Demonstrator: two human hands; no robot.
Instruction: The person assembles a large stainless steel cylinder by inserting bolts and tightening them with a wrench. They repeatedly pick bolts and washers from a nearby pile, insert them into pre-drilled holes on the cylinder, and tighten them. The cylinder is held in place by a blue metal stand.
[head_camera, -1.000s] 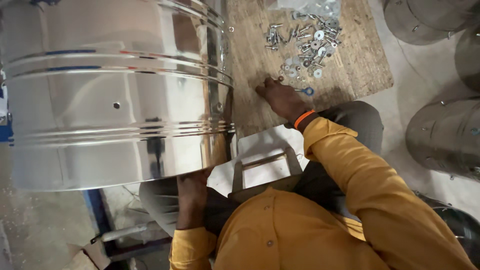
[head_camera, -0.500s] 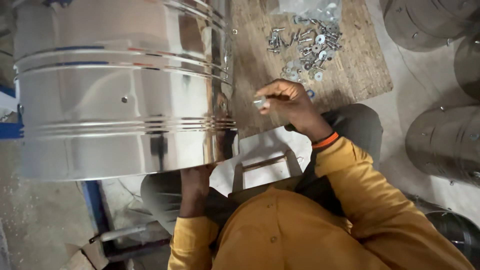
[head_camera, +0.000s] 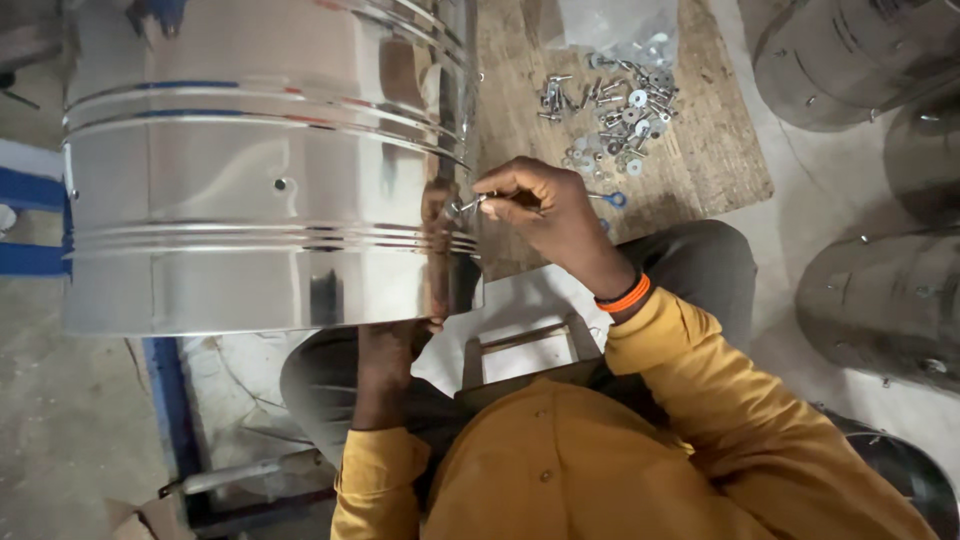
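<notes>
The right hand (head_camera: 545, 215) pinched one bolt (head_camera: 470, 205) against the rim of the drum (head_camera: 260, 170); the left hand (head_camera: 385, 365) gripped that rim from below. Seating the bolt seemed underway, demanding steady aim. At one o'clock lay a fastener pile (head_camera: 610, 110), uncountable; three more drums (head_camera: 880, 300) stood at three o'clock.

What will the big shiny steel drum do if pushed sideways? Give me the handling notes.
The big shiny steel drum lies on its curved side, so it would probably roll when pushed. Its polished surface looks slippery to grip. The left hand steadies its rim, while the right hand holds a small bolt at the edge; it seems thin-walled, likely light for its size.
</notes>
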